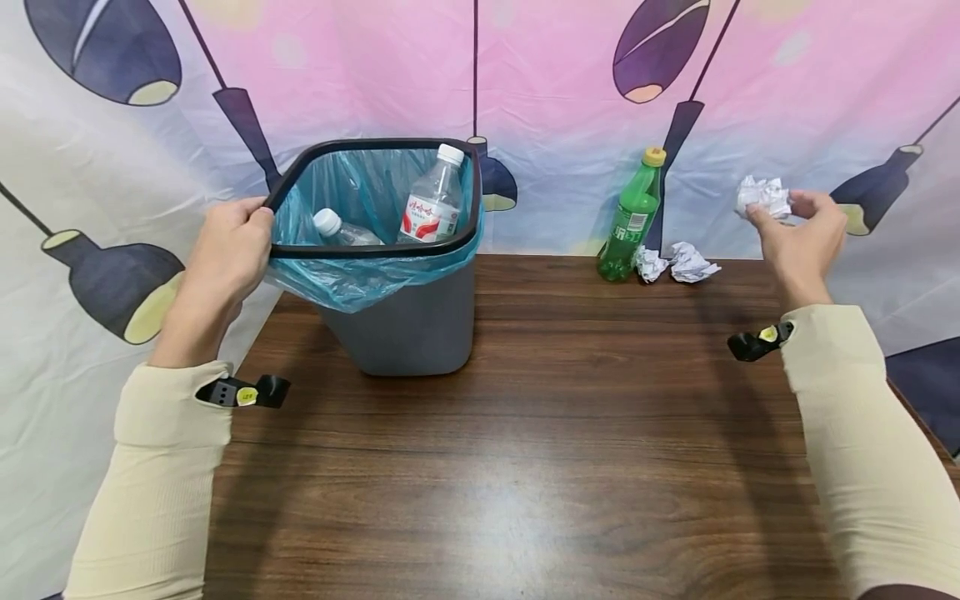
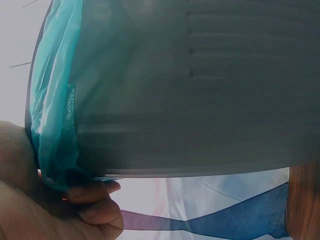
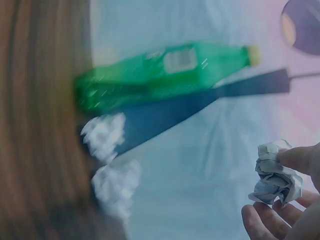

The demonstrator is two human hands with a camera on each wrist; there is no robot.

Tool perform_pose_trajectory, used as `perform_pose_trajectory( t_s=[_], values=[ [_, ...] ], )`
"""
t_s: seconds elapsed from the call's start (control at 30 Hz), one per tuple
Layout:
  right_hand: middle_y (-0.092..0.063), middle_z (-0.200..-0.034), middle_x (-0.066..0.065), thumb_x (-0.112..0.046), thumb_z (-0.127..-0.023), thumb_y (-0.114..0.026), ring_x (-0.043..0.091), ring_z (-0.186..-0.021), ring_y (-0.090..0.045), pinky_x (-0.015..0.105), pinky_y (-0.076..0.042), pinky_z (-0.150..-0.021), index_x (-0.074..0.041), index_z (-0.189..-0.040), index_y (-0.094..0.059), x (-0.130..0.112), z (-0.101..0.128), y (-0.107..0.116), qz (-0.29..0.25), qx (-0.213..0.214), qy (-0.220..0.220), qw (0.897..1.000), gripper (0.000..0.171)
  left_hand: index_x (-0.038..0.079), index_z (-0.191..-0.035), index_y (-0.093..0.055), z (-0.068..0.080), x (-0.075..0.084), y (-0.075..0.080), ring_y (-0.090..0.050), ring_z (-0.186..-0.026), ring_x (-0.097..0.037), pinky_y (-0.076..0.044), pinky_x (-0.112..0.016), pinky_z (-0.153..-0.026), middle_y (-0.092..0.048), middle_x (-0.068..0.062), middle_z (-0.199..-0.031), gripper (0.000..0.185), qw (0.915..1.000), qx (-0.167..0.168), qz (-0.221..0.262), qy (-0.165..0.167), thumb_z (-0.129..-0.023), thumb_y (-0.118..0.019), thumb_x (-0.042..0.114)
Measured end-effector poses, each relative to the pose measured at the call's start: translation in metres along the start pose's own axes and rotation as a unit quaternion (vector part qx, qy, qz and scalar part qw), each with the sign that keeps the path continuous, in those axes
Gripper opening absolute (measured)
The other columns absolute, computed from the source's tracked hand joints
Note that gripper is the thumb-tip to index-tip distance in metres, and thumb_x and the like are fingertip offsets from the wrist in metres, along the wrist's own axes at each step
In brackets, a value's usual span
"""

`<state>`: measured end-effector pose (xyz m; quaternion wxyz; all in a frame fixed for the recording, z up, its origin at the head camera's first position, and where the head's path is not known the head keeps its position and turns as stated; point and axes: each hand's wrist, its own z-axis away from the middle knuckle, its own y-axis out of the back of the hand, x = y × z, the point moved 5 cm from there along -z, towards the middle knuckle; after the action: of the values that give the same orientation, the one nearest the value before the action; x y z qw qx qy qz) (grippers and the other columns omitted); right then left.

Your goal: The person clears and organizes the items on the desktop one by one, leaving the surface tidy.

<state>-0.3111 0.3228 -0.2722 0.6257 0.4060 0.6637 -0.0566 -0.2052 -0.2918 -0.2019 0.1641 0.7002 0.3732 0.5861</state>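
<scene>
At the left stands a grey trash bin with a black rim and a blue plastic liner. My left hand grips the rim's left side; in the left wrist view its fingers curl under the liner's folded edge. Inside the bin are a labelled clear plastic bottle, leaning upright, and another white-capped bottle. My right hand pinches a crumpled paper ball between thumb and fingers, raised above the table at the right.
A green plastic bottle with a yellow cap stands at the table's back edge. Beside it lie two crumpled paper balls. A patterned curtain hangs behind the brown wooden table.
</scene>
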Motion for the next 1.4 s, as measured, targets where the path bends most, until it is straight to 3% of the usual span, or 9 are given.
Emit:
perform_pose_trajectory(
  t_s=[0.13,0.43,0.7,0.87,1.1,1.4],
  values=[
    [-0.047,-0.116,-0.014,-0.033,-0.086,-0.079,-0.007,-0.085,-0.053,0.019,-0.045,-0.093,-0.018,-0.139,-0.057,-0.024,0.005,-0.002,-0.055,-0.007,0.029,0.998,0.059,-0.004,-0.118,-0.061,0.000,-0.001,0.001,-0.041,-0.088,-0.025,-0.031,-0.034,-0.072,-0.046,-0.015,-0.092,0.048,1.0000,0.001,0.000,0.001,-0.105,-0.025,0.025],
    [-0.054,-0.119,-0.004,-0.019,-0.082,-0.085,0.003,-0.087,-0.060,0.020,-0.050,-0.088,-0.014,-0.130,-0.065,-0.077,0.032,-0.008,-0.172,-0.021,0.088,0.981,0.052,-0.004,-0.110,-0.062,-0.001,0.000,0.000,-0.041,-0.086,-0.025,-0.031,-0.034,-0.071,-0.046,-0.012,-0.086,0.045,1.0000,0.005,0.001,-0.002,-0.105,-0.027,0.025],
    [-0.059,-0.120,0.002,-0.009,-0.079,-0.086,0.010,-0.086,-0.065,0.020,-0.054,-0.079,-0.009,-0.124,-0.068,-0.122,0.062,-0.017,-0.266,-0.060,0.136,0.953,0.048,-0.004,-0.117,-0.062,-0.002,0.001,0.000,-0.041,-0.088,-0.024,-0.031,-0.033,-0.072,-0.046,-0.010,-0.088,0.048,1.0000,0.001,0.000,-0.003,-0.105,-0.026,0.024],
    [-0.059,-0.119,0.005,-0.007,-0.079,-0.087,0.014,-0.089,-0.065,0.022,-0.055,-0.078,-0.007,-0.123,-0.067,-0.144,0.079,-0.031,-0.292,-0.094,0.164,0.938,0.048,-0.004,-0.119,-0.062,-0.001,0.000,0.000,-0.041,-0.089,-0.024,-0.031,-0.033,-0.072,-0.047,-0.013,-0.092,0.048,1.0000,0.001,0.003,-0.002,-0.105,-0.026,0.024],
    [-0.061,-0.111,0.005,-0.007,-0.080,-0.085,0.016,-0.085,-0.068,0.021,-0.056,-0.074,-0.005,-0.121,-0.068,-0.170,0.104,-0.052,-0.278,-0.102,0.247,0.923,0.045,-0.004,-0.122,-0.062,-0.001,-0.001,-0.001,-0.041,-0.093,-0.025,-0.030,-0.033,-0.075,-0.047,-0.018,-0.101,0.049,1.0000,0.001,-0.001,0.001,-0.105,-0.025,0.024],
    [-0.066,-0.113,0.010,-0.008,-0.080,-0.085,0.017,-0.086,-0.070,0.026,-0.057,-0.080,-0.001,-0.121,-0.069,-0.192,0.139,-0.074,-0.275,-0.135,0.292,0.906,0.045,-0.004,-0.118,-0.062,-0.001,-0.001,0.000,-0.041,-0.090,-0.025,-0.030,-0.034,-0.073,-0.045,-0.017,-0.094,0.048,1.0000,0.003,0.000,0.000,-0.105,-0.026,0.024]
  ],
)
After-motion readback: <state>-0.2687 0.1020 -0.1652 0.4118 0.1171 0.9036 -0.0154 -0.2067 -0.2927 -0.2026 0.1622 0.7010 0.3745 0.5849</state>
